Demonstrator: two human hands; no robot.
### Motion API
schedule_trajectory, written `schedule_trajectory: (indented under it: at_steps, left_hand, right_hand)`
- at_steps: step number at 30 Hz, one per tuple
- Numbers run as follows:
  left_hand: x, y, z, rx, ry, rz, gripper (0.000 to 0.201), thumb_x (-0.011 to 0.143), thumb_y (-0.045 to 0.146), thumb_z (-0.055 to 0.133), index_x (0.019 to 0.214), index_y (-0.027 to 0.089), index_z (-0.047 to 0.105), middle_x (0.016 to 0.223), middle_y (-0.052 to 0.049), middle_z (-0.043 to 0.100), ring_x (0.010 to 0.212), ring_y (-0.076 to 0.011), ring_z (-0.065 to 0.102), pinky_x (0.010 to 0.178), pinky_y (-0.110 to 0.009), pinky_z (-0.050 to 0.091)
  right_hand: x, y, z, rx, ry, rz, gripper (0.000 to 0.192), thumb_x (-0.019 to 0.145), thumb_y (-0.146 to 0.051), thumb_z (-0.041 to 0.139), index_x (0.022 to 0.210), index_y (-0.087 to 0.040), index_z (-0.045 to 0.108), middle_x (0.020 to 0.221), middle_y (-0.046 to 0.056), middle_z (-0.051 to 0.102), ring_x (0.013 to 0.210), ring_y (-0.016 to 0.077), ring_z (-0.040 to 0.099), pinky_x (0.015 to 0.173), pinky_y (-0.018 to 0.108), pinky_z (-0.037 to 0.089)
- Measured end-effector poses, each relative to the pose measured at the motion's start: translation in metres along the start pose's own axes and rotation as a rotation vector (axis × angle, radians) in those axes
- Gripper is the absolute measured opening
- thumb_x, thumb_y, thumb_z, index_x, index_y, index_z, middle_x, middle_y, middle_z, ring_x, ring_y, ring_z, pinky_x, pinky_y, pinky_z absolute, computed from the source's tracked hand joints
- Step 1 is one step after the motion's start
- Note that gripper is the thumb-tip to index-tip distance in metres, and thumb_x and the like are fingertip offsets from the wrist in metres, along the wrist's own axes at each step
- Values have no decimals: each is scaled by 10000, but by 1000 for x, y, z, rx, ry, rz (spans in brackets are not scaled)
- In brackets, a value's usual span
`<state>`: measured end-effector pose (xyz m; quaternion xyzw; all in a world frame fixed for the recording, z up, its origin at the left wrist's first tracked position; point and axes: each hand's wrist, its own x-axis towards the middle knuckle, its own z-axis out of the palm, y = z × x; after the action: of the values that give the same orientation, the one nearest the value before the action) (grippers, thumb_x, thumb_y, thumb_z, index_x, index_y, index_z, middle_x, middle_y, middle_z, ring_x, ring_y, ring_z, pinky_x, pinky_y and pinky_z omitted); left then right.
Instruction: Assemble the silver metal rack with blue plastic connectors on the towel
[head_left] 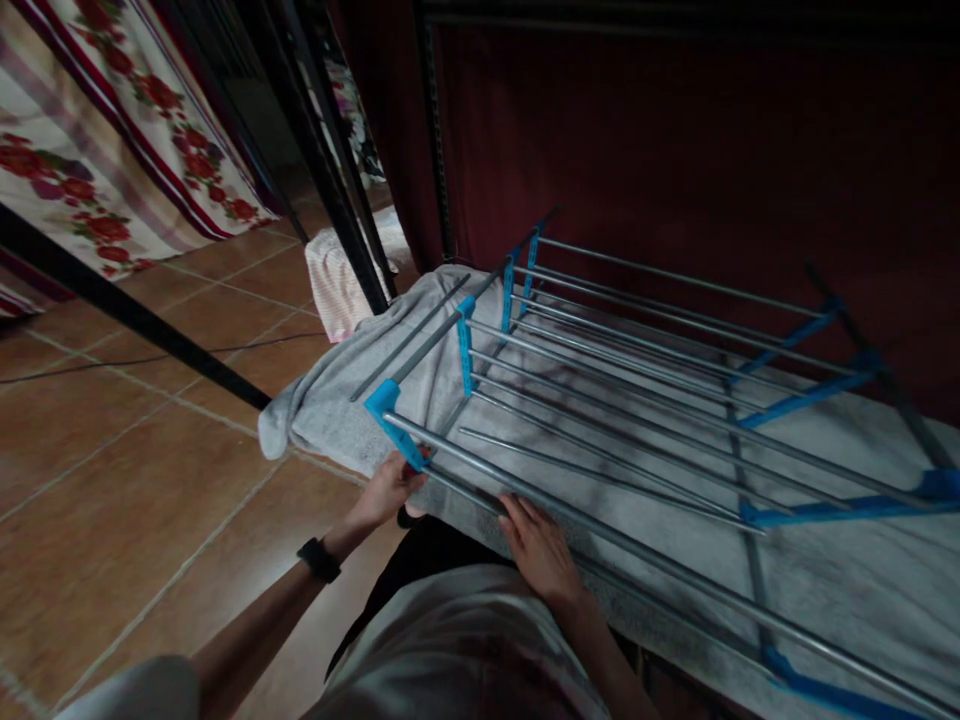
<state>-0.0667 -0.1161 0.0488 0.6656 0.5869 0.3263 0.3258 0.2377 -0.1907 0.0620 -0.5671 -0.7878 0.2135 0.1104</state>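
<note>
a tiled floor (112, 470) fills the left half of the frame, with a flowered cloth (97, 150) hanging in the upper left and a dark red curtain (675, 150) across the upper right. a drying rack (637, 400) of grey metal rods and blue plastic joints spreads from the centre to the right edge, with a grey towel (337, 410) draped over it under the raised rods and hanging off its left end. a pale striped cloth (337, 280) lies on the floor behind it. the left hand (386, 490), a dark watch (319, 558) on its wrist, touches the towel's edge by the blue corner piece (390, 415), fingers curled; whether they pinch the towel i cannot tell. the right hand (540, 550) lies flat on the towel under the nearest rod, fingers spread.
</note>
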Motion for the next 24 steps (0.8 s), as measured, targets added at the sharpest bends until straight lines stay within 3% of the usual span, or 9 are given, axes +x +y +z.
schedule_trajectory:
  at_steps: [7,12,18,21,24]
  left_hand:
    - [10,3,-2,28,-12,-3,98,714,326,609,706,228,602,683,-31,632,751,-255,674,683,-380,589]
    - [13,7,-4,58,-9,4,155,702,397,609,708,244,629,684,-40,661,758,-277,687,665,-385,592]
    - [18,1,-6,117,-4,-48,228,660,479,619,667,254,655,674,-44,717,688,-281,693,584,-356,570]
    - [21,1,-8,198,-44,-67,260,655,508,587,593,265,652,619,-25,723,645,-276,682,588,-351,552]
    - [26,2,-11,306,-137,-95,279,674,479,544,561,256,669,601,0,731,643,-258,689,607,-315,532]
  right_hand:
    - [11,54,-24,-110,310,183,488,1012,-200,289,1454,-211,493,1424,97,563,1323,241,504,1117,442,417]
    - [28,79,-38,-222,280,268,527,973,-129,330,1425,-311,531,1339,84,604,1270,284,525,1113,528,395]
    - [25,59,-53,-267,113,244,464,960,-85,387,1320,-278,607,1297,90,595,1156,229,573,1005,390,478]
    - [13,35,-59,-305,178,189,435,975,-105,424,1355,-266,560,1338,84,572,1156,200,560,1024,346,466]
    - [3,9,-64,-342,237,107,355,981,-125,450,1304,-222,560,1239,81,608,1099,190,571,995,332,484]
